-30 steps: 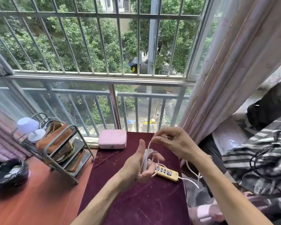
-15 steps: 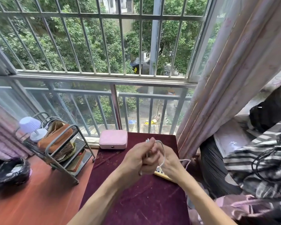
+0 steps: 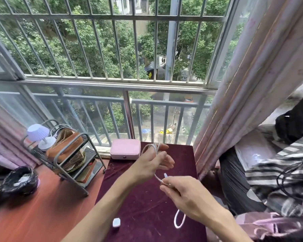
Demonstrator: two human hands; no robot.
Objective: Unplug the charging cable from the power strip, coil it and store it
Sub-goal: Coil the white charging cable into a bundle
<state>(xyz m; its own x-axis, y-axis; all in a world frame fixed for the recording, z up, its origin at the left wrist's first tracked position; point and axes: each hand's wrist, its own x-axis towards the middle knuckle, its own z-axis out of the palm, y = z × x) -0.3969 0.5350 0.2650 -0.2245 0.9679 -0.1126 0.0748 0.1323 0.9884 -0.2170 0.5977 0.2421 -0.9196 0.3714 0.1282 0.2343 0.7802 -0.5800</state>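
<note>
A white charging cable (image 3: 158,178) runs between my two hands above the dark red table (image 3: 143,203). My left hand (image 3: 151,163) is raised over the table's middle with several loops of the cable wound round its fingers. My right hand (image 3: 185,196), nearer and lower, pinches the cable near its white plug end, and a loop of cable hangs below the wrist. A small white charger block (image 3: 116,222) lies on the table near the front. The power strip is hidden from view.
A pink case (image 3: 125,151) sits at the table's far edge by the barred window. A metal rack (image 3: 66,161) with a brown bag and a small lamp (image 3: 39,136) stands left. A curtain (image 3: 234,110) and striped bedding (image 3: 278,172) lie to the right.
My hands have moved apart: the left rose with the coil on it, the right dropped toward me with the cable end. The yellow power strip is no longer visible.
</note>
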